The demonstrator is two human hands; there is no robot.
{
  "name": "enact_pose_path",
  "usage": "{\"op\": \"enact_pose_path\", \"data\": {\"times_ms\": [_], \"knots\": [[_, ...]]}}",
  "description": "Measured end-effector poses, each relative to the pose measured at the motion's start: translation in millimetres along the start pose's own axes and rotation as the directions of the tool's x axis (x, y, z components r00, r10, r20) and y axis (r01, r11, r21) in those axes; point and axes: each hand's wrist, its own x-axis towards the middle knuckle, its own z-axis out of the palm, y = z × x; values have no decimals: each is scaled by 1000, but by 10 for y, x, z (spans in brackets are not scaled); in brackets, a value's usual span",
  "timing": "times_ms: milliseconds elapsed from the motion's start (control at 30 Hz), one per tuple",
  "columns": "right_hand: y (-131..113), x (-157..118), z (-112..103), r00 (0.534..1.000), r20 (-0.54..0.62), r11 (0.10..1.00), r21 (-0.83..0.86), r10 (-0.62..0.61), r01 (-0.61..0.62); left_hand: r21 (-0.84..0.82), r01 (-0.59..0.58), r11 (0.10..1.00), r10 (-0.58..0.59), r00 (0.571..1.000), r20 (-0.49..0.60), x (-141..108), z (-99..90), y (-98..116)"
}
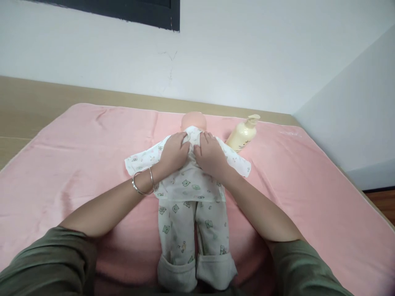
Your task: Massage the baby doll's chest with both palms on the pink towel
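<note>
A baby doll [194, 120] lies on a pink sheet, its head at the far end; whether it lies face up or face down I cannot tell. It wears a white patterned baby shirt [195, 187] and matching trousers [177, 230] with turned-up cuffs. My left hand [175, 151], below a silver bangle on the wrist, has its fingers closed on the shirt at the left of the neckline. On the other side of the neckline, my right hand [212, 154] pinches the same shirt. Both sleeves stretch out sideways, and the hands cover part of the chest.
A cream pump bottle [242, 135] leans or lies just beyond the right sleeve. Under everything spreads the pink sheet [101, 152], with the bare tan bed surface [27, 96] around it. White walls [234, 61] stand behind and to the right.
</note>
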Motion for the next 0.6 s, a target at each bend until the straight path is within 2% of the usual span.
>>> {"op": "enact_pose_path", "data": {"times_ms": [67, 133, 233, 400, 600], "knots": [[-136, -127, -15, 1000, -7, 999, -46, -5, 5, -87, 82, 993, -86, 995, -43, 72, 24, -78], [-189, -178, -25, 1000, -4, 999, -43, 1, -1, -113, 97, 989, -105, 992, -75, 83, 65, -123], [-103, -86, -18, 999, 37, 999, 35, -6, 5, -95, 66, 993, -74, 994, -83, 40, 114, -137], [111, 147, 49, 994, 68, 983, 157, 81, -91, -67, 13, 998, -22, 990, -141, -8, 149, -133], [86, 114, 87, 996, 26, 982, 171, 82, -85, -41, 12, 999, -17, 991, -133, 10, 129, -125]]}}
